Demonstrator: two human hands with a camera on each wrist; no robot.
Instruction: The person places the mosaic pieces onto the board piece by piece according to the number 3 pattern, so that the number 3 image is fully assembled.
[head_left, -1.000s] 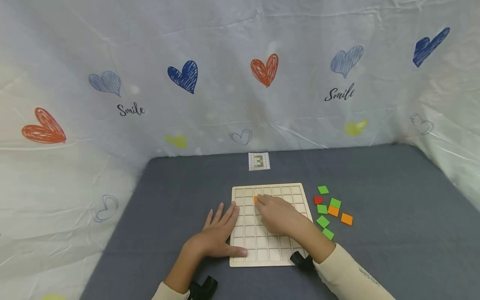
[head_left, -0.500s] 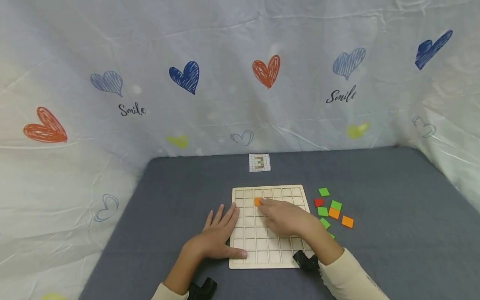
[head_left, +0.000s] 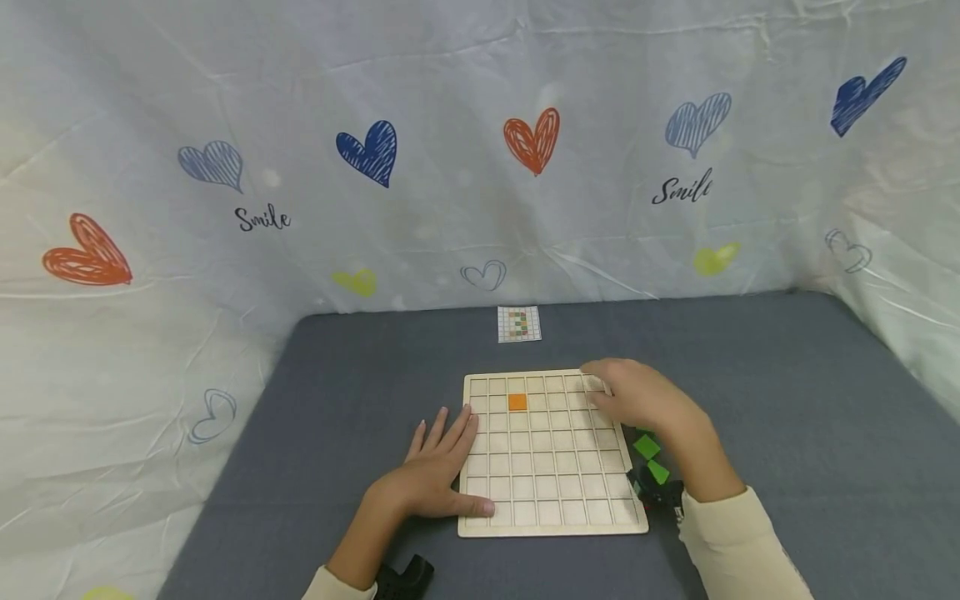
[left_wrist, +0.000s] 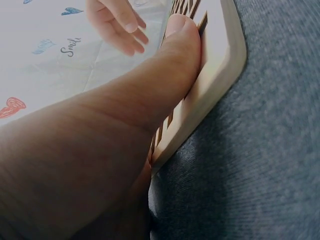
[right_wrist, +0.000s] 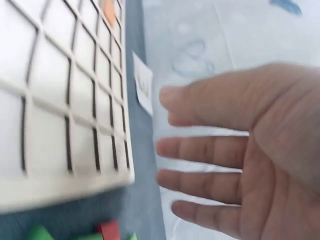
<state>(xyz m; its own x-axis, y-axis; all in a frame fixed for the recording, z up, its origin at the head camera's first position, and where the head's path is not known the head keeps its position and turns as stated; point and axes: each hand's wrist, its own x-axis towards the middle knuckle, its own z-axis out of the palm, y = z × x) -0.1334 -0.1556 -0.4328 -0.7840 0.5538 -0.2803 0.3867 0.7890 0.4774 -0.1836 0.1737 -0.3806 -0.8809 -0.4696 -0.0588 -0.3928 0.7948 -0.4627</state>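
Observation:
A pale wooden grid board (head_left: 540, 467) lies on the dark cloth, with one orange square tile (head_left: 517, 402) in a cell of its second row. My left hand (head_left: 435, 479) rests spread along the board's left edge, thumb (left_wrist: 182, 40) pressing on the near left corner. Over the far right corner hovers my right hand (head_left: 648, 400), its fingers straight and apart with nothing between them in the right wrist view. Beneath and beside that hand lie green tiles (head_left: 647, 447) and a red tile (right_wrist: 110, 230); other loose tiles are hidden behind it in the head view.
Behind the board lies a small printed card (head_left: 519, 324) with a coloured grid pattern. A white curtain (head_left: 435, 225) with hearts hangs along the table's far side. Black wrist cameras (head_left: 405, 577) sit on both wrists.
My right hand has left the orange tile in its cell and moved right to the board's far right corner, covering several loose tiles. The left hand stays in place.

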